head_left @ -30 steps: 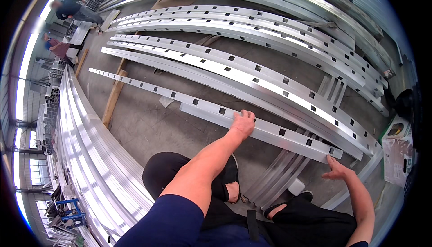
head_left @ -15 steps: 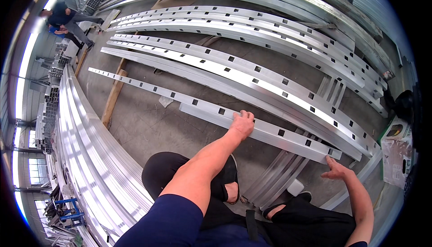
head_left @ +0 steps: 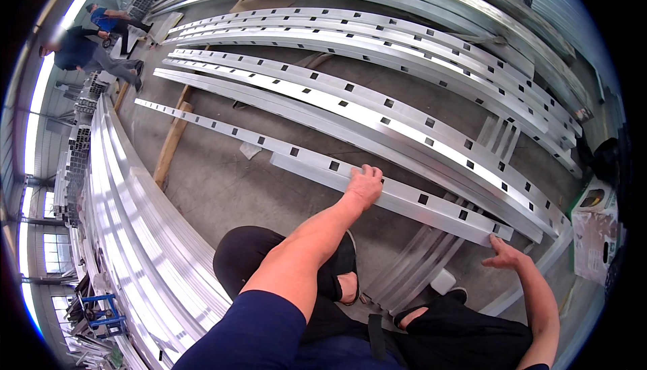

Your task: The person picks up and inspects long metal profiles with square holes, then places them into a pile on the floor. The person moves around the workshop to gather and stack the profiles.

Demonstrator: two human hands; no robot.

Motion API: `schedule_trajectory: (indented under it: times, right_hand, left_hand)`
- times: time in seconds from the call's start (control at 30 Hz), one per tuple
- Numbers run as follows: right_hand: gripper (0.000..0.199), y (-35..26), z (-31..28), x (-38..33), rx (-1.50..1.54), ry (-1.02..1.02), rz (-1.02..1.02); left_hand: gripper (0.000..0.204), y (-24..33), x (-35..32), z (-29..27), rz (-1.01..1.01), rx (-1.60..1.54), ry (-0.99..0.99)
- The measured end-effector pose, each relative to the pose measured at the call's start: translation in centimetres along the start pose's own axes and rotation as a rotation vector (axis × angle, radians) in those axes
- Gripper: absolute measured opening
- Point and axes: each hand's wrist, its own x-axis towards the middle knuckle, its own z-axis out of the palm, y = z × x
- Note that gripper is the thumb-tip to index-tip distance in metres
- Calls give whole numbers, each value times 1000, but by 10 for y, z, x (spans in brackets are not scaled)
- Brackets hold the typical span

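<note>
While hands point(head_left: 364, 189) touch beam point(head_left: 441, 210) edges, floor point(head_left: 209, 188) alongside

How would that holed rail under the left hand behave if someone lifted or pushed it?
The rail is probably stiff, as it looks metallic and shows no obvious sag. Lifted by the left hand alone, it might tip, since a long stretch reaches far beyond that hand. Its smooth, shiny face may feel slippery.
</note>
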Motion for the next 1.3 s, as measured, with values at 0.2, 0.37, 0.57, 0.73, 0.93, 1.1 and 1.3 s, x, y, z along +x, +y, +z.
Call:
schedule_trajectory:
  times: [0.2, 0.37, 0.57, 0.73, 0.93, 1.1, 1.3]
  right_hand:
    - [112, -2, 0, -1, 21, 5, 13]
    - [111, 3, 1, 0, 30, 25, 7]
    - [111, -6, -6, -8, 161, 3, 54]
    - [110, 23, 1, -5, 199, 33, 51]
    - [110, 29, 4, -2, 230, 35, 49]
    - [109, 26, 4, -7, 252, 60, 45]
    - [110, 27, -3, -14, 229, 17, 114]
  left_hand:
    - [27, -1, 1, 1, 9, -6, -4]
    - [27, 0, 1, -2, 11, -4, -2]
    - [27, 7, -1, 1, -14, -2, 48]
    - [28, 20, 5, -6, 10, 2, 57]
    - [28, 20, 1, -10, 26, 1, 63]
    - [28, 21, 2, -10, 29, 10, 86]
    - [36, 34, 5, -13, 28, -26, 43]
